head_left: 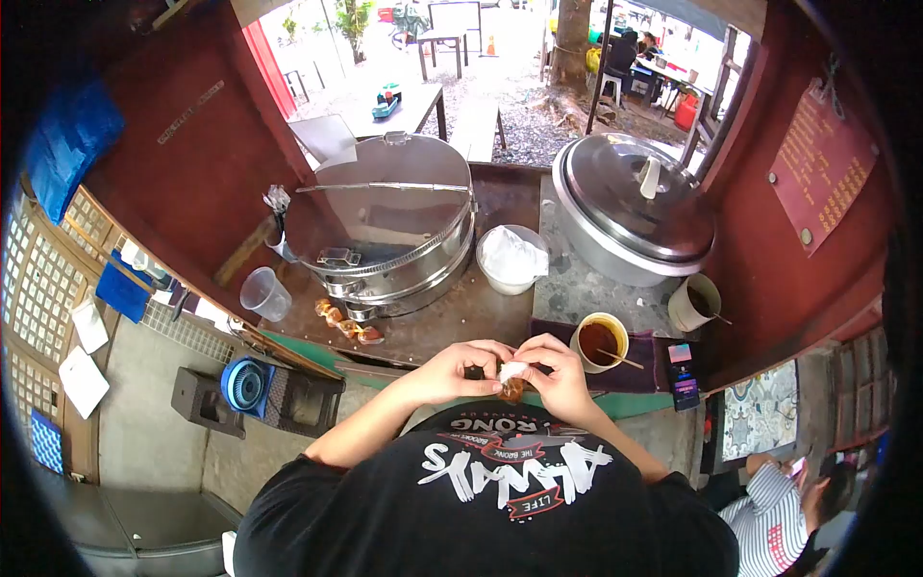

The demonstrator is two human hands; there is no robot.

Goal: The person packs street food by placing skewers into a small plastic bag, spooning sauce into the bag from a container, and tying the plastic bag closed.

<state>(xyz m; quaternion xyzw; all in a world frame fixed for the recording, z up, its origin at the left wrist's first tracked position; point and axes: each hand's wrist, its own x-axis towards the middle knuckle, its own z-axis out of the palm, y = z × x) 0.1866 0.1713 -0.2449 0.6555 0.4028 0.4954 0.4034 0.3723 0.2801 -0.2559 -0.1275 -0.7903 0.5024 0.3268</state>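
A small clear plastic bag of brown sauce point(513, 388) is held up close in front of my chest. My left hand point(473, 369) pinches one side of its whitish gathered top, and my right hand point(555, 373) pinches the other side. The fingertips of both hands nearly meet there. Just beyond my right hand stands a cream tub of reddish-brown sauce point(598, 342) with a stick-like handle leaning out of it. Several knotted bags of sauce point(348, 327) lie on the counter to the left, beyond my left hand.
A large steel steamer point(404, 255) and a lidded metal pot point(630, 207) stand on the counter point(505, 207). Between them sits a bowl with white plastic point(511, 260). A plastic cup point(265, 294), a dark-filled tub point(694, 304) and a phone point(684, 377) are nearby. A person point(769, 510) is behind at right.
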